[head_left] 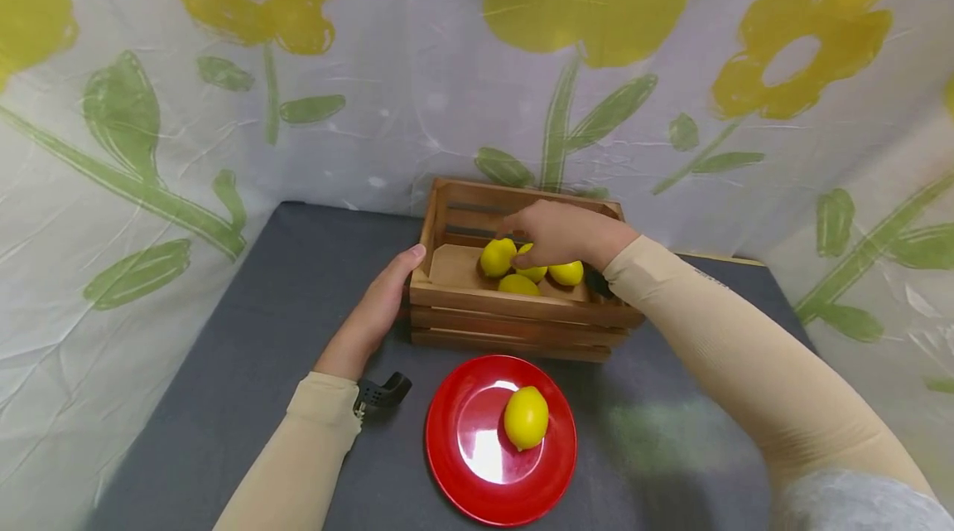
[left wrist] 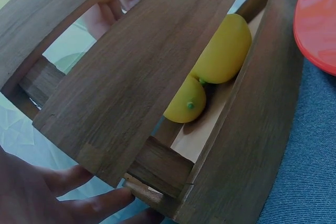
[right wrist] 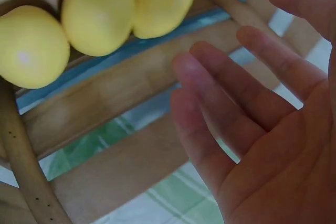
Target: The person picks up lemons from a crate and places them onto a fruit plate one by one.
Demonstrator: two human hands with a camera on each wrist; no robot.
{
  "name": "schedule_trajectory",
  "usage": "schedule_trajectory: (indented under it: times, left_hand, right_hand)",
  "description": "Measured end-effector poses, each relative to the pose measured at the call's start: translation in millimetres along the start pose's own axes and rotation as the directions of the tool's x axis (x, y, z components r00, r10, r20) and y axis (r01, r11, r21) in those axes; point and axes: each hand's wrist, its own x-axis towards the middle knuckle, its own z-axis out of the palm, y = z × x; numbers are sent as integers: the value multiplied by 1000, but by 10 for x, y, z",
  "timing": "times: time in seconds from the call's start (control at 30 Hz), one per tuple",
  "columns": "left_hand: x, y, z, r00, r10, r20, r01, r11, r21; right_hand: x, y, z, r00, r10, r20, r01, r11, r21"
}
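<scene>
A slatted wooden crate [head_left: 514, 303] stands at the back of the dark table with several yellow lemons [head_left: 498, 258] inside. My right hand [head_left: 559, 234] reaches over the crate's far side, above the lemons. In the right wrist view, its loosely bent fingers [right wrist: 226, 90] are spread and hold nothing, apart from the lemons [right wrist: 98, 14]. At the crate's left end is my left hand [head_left: 383, 299], its thumb at the rim. The left wrist view has fairly straight fingers [left wrist: 100, 203] against the crate's corner. One lemon [head_left: 526, 417] lies on a red plate [head_left: 447, 465] in front.
A pale liner [head_left: 450, 266] covers the crate's floor. The plate sits close to the crate's front wall. Behind the table [head_left: 298, 299] hangs a white cloth [head_left: 417, 84] with yellow flowers. A black device [head_left: 383, 390] is strapped to my left wrist.
</scene>
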Motion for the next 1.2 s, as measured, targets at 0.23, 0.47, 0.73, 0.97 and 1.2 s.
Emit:
schedule_trajectory:
  times: [0.23, 0.47, 0.73, 0.97, 1.2]
  left_hand:
    - [-1, -22, -8, 1000, 8, 13, -8, 1000, 1]
    - [-7, -46, -34, 999, 52, 3, -52, 998, 35]
    - [-1, -57, -30, 996, 92, 2, -92, 995, 42]
    - [-7, -60, -26, 994, 107, -3, -106, 993, 42]
    - [-1, -40, -19, 994, 113, -4, -113, 993, 36]
  right_hand:
    - [96, -4, 126, 996, 35, 85, -30, 997, -65]
    - [178, -39, 254, 993, 26, 117, -16, 996, -85]
    - [253, -34, 301, 992, 9, 123, 5, 994, -111]
    - [334, -16, 334, 989, -2, 145, 20, 992, -128]
    - [373, -24, 342, 989, -3, 145, 17, 995, -99]
